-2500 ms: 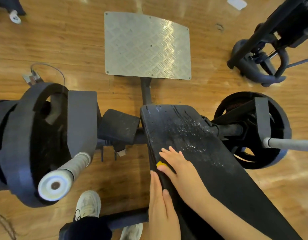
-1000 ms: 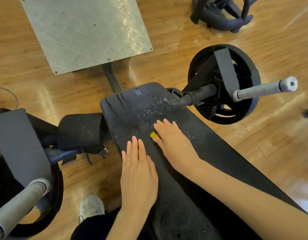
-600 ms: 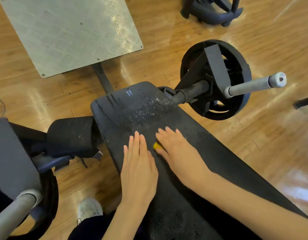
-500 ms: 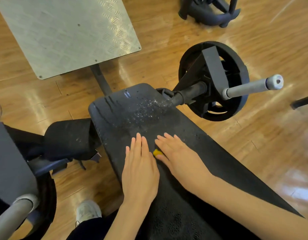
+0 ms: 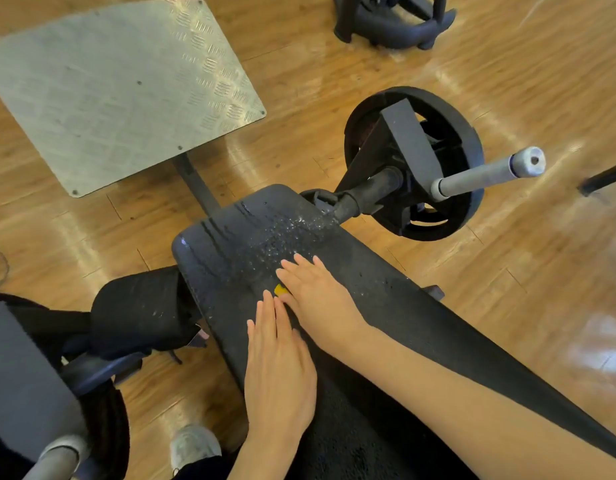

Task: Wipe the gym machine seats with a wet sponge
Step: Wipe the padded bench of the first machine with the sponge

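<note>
On wood floor (image 5: 334,109), wet black seat (image 5: 403,306)

Glossy wooden floor (image 5: 334,109) spreads all around, streaked with light glare. A checkered metal footplate (image 5: 119,88) lies far ahead-left — a dark machine base (image 5: 393,22) farther off.

bright light, glare on the wood floor (image 5: 438,74), edges bowed.

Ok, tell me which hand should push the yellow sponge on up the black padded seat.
Right. The right hand already lies flat over the yellow sponge, fingers pointing at the wet droplets ahead on the black padded seat. The left hand rests bare on the seat, holding nothing.
</note>
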### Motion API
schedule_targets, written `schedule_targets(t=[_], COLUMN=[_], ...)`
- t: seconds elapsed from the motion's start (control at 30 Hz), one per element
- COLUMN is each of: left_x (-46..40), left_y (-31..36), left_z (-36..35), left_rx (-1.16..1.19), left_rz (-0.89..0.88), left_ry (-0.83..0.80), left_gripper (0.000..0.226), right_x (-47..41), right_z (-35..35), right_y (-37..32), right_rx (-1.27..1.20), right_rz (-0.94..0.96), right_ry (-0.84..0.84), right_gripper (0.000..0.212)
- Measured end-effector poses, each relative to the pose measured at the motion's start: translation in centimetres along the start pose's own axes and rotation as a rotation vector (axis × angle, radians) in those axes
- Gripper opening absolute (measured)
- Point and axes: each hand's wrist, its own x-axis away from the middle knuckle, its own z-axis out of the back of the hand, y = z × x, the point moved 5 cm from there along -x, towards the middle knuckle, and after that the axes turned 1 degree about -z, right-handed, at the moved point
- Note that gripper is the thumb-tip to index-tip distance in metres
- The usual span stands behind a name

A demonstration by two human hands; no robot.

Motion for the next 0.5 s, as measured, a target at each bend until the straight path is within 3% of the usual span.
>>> schedule_targets(t=[0.13,0.23,0.3,0.5], left_x=[-0.1,-0.2,-0.1,0.0], left_y=[0.0,0.0,0.0,0.2], left_z=[0.3,0.5,0.4,0.6], left_rx=[0.049,0.049,0.045,0.029], left_rz=[0.016,0.023,0.015,0.005], left_ry=[-0.029,-0.010,-0.006,-0.015], left_gripper=[0.054,0.053,0.052,0.061], right_x=[5.6,2.2,0.6,8.0], right_z=[0.4,0.8,1.1,0.6], right_y=[0.4,1.8,2.6,2.2], right_rx=[0.048,0.060,0.047,0.062], right_rz=[0.019,-0.013,-0.129,-0.057], right_ry=[0.129,0.089,0.105,0.078], right_gripper=[0.041,0.045,0.046,0.053])
